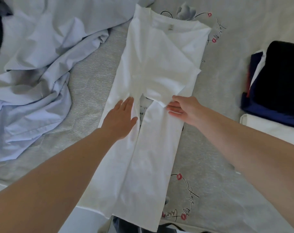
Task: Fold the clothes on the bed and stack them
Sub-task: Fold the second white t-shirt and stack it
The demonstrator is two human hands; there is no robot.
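A white T-shirt [153, 68] lies lengthwise down the middle of the bed, collar at the far end, both sides folded inward into a long strip. My left hand [121, 115] presses flat on the left flap with straight fingers. My right hand [183, 108] rests on the right flap near the folded sleeve, fingers straight and pointing left. A narrow gap between the flaps shows black print on the shirt underneath.
Crumpled pale blue shirts [36, 68] are heaped on the left. At the right edge stands a stack of folded clothes [280, 78], black on top, navy and white below. The grey bedsheet [210, 135] carries red-lip drawings.
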